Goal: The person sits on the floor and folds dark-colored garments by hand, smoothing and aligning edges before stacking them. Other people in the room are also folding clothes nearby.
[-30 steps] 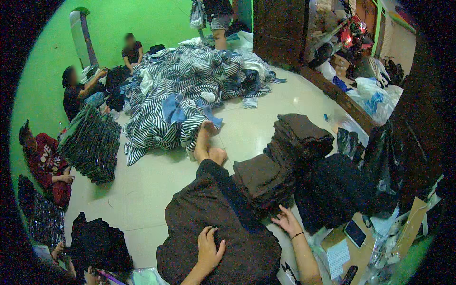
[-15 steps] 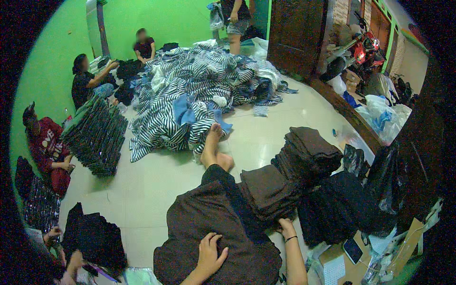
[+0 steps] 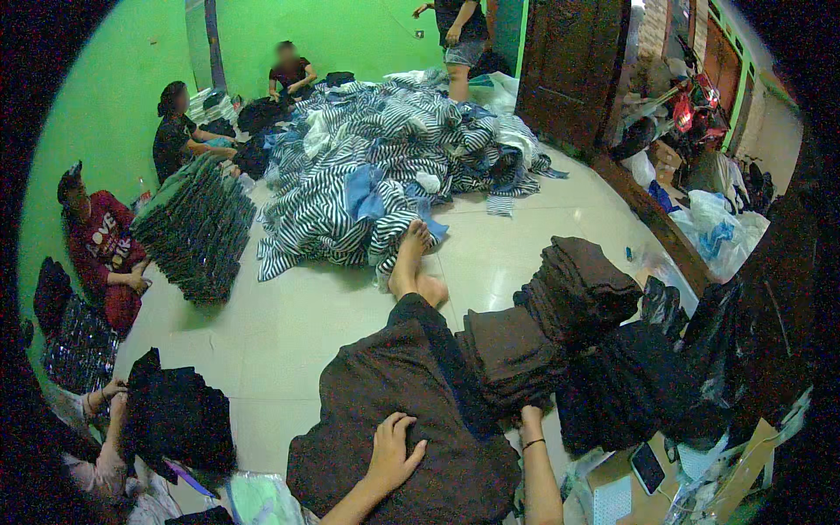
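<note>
A dark brown piece of cloth (image 3: 376,376) is spread over my lap and outstretched leg. My left hand (image 3: 394,451) lies flat on it, palm down with fingers apart. To the right, a folded brown cloth stack (image 3: 507,350) sits beside my leg. At its near edge is my right hand (image 3: 531,422), a dark band round the wrist. Its fingers are hidden under the stack, so their grip does not show. A taller brown stack (image 3: 586,284) of folded pieces leans just behind.
A big heap of striped garments (image 3: 350,192) fills the floor ahead, beyond my bare foot (image 3: 409,262). Black cloth (image 3: 630,385) and a phone (image 3: 647,468) lie at right. Several co-workers sit at left near dark stacks (image 3: 197,232); a co-worker's hands touch a black stack (image 3: 179,416).
My right hand has pushed further under the brown stack, hiding its fingers. My left hand stays flat on the cloth. The standing person's pale bag is no longer visible. The view has shifted slightly.
</note>
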`<state>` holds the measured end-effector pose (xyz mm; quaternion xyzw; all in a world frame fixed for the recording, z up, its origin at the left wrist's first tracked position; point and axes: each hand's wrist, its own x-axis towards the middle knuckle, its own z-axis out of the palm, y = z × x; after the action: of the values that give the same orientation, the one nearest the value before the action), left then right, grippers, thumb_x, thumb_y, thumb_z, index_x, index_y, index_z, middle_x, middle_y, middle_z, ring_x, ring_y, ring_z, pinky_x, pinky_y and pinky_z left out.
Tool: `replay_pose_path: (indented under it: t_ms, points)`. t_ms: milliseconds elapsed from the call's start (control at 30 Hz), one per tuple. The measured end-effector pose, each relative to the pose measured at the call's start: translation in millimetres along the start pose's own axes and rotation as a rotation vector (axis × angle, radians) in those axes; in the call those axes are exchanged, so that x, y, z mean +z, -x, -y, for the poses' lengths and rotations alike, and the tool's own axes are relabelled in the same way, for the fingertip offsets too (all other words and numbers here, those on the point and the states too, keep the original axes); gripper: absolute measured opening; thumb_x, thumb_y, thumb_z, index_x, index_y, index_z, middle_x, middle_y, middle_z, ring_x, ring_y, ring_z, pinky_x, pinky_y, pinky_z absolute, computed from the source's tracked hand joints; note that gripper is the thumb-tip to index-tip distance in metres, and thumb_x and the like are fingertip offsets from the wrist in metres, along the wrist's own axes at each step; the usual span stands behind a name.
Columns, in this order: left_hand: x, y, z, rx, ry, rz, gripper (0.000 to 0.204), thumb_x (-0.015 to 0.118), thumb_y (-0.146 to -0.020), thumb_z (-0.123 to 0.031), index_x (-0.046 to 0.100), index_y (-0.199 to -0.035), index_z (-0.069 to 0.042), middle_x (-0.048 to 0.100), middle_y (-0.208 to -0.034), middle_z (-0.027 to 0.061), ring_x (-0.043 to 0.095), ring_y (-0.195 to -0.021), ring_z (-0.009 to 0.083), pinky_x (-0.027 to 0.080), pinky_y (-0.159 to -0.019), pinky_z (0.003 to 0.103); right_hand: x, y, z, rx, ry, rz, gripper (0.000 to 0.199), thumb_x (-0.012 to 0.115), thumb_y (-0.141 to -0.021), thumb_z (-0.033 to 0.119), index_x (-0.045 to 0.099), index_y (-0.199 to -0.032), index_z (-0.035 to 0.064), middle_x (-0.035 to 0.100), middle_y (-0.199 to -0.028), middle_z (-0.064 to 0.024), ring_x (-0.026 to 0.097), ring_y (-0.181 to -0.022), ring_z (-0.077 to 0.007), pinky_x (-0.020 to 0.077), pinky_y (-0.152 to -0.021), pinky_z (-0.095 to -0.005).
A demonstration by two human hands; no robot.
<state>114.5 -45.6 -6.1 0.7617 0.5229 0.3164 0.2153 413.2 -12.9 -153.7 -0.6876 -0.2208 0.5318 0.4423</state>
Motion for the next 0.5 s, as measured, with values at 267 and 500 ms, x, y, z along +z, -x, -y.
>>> replay_pose_path:
  t_ms: [267, 500]
  points:
    - [-1.7, 3.6, 3.9, 0.029, 0.042, -0.086, 0.042, 0.056, -0.074, -0.02, 0.04, -0.108, -0.002, 0.038, -0.11, 0.0177, 0.036, -0.103, 0.0328, 0.029, -0.089, 0.041, -10.9, 29.9, -23.7, -0.005, 0.011, -0.025, 0.043, 0.053, -0.074, 0.015, 0.043, -0.115, 0.0046, 0.049, -0.108, -0.0071, 0.046, -0.097, -0.0206, 0.0389, -0.079, -0.0393]
    - [-10.8, 10.1, 3.8, 0.001, 0.04, -0.127, 0.042, 0.055, -0.074, -0.019, 0.039, -0.109, -0.001, 0.037, -0.113, 0.0191, 0.035, -0.106, 0.034, 0.027, -0.091, 0.04, -24.0, 48.6, -39.7, -0.031, 0.032, -0.043, 0.043, 0.053, -0.074, 0.015, 0.044, -0.114, 0.0044, 0.05, -0.107, -0.0069, 0.047, -0.096, -0.0204, 0.0389, -0.079, -0.0384]
